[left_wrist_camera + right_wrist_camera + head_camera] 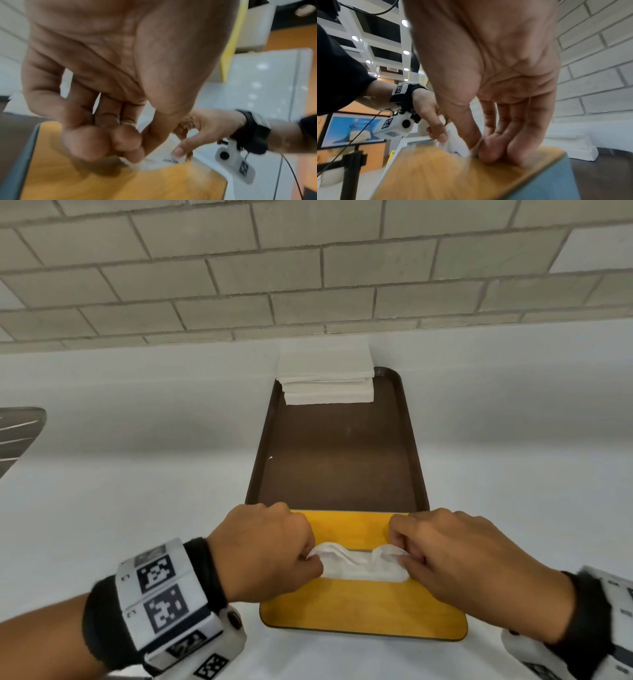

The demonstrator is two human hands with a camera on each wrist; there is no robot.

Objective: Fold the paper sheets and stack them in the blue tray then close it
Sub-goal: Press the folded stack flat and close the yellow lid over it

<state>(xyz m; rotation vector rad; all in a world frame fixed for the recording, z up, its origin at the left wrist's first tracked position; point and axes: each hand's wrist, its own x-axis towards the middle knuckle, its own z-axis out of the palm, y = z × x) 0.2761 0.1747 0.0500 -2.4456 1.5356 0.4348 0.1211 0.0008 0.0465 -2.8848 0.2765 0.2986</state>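
Observation:
A blue tray (547, 186) stands at the table's near edge, covered by a yellow wooden lid (359, 607) with a long slot. A crumpled white paper sheet (359, 565) sticks up out of the slot. My left hand (310, 556) pinches the sheet's left end and my right hand (407, 556) pinches its right end. In the left wrist view my left fingertips (135, 155) bear down on the paper (150, 164). The right wrist view shows my thumb and fingers (486, 148) squeezing the paper (457, 142) against the lid.
A brown serving tray (342, 460) lies just behind the lid. A stack of folded white sheets (327, 374) sits at its far end against the brick wall (308, 268). A dark object (17, 436) pokes in at the left edge of the white table (137, 457).

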